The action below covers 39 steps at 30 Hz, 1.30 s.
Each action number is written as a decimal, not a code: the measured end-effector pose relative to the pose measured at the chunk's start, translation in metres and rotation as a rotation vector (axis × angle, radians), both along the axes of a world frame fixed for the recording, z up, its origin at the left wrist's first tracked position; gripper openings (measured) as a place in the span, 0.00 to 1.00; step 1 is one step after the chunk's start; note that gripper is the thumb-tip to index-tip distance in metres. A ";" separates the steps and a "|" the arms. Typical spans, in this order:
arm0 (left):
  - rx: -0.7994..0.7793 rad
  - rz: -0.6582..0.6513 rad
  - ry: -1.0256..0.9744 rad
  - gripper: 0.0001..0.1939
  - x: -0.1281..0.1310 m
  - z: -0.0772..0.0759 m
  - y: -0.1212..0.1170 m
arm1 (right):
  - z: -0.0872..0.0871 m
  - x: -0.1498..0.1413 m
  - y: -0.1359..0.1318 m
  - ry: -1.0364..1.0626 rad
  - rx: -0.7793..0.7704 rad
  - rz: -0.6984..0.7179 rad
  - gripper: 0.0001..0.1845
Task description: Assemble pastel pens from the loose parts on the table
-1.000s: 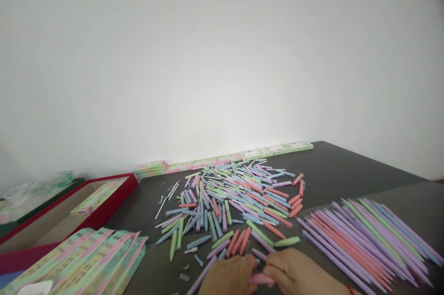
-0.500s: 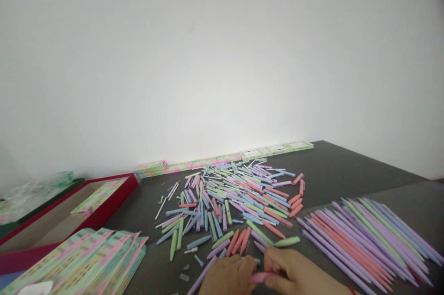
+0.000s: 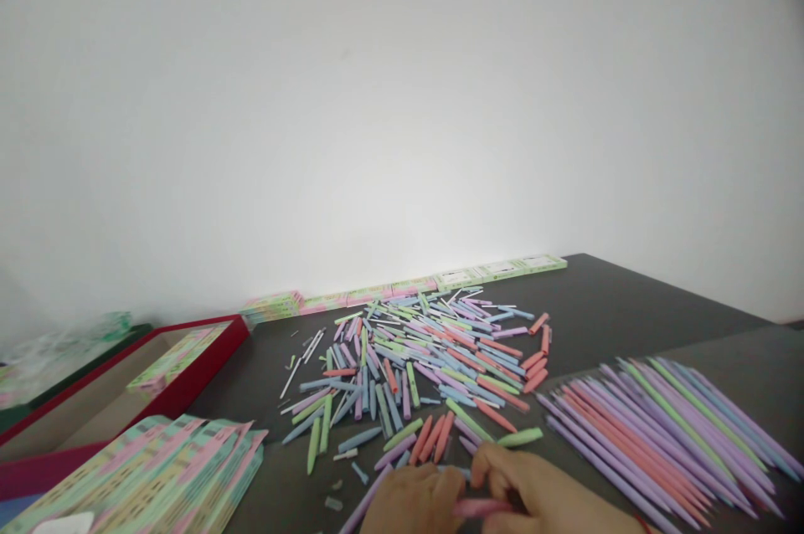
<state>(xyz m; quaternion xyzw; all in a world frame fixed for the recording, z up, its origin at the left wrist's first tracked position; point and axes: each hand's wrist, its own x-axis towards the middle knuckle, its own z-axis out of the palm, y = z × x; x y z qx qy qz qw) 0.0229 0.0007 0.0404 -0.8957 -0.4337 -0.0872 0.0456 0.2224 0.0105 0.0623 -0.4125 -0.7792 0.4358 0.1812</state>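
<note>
At the front edge of the table, a pink pen piece [image 3: 482, 507] lies between my two hands. My left hand [image 3: 408, 502] is closed on its left end, fingers curled. My right hand [image 3: 540, 494] holds the other end, with the index finger arched above and the thumb below it; part of the grip is hidden. Just beyond the hands spreads a big heap of pastel pen parts [image 3: 433, 358], with barrels, caps and thin white refills mixed. A purple pen [image 3: 366, 500] lies beside my left hand, and a light green piece [image 3: 520, 437] lies just past my right hand.
Whole pens in purple, coral, green and blue [image 3: 659, 433] lie side by side on the right. Printed cartons [image 3: 157, 467] are fanned out at the front left, near a red box [image 3: 217, 350]. More cartons [image 3: 408, 287] line the wall.
My right hand's fingers have spread a little, and the thumb has moved lower. More of the pink pen piece shows between the hands. My left hand has barely moved.
</note>
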 end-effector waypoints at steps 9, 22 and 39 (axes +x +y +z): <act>0.013 -0.040 0.030 0.11 0.000 0.004 -0.001 | 0.000 -0.003 -0.002 -0.024 -0.075 -0.008 0.12; 0.014 -0.050 0.070 0.09 -0.004 0.006 0.006 | -0.008 0.002 0.005 0.048 -0.221 0.109 0.22; 0.156 -0.168 0.057 0.06 -0.011 0.010 0.004 | -0.014 0.007 0.007 0.279 -0.554 0.114 0.25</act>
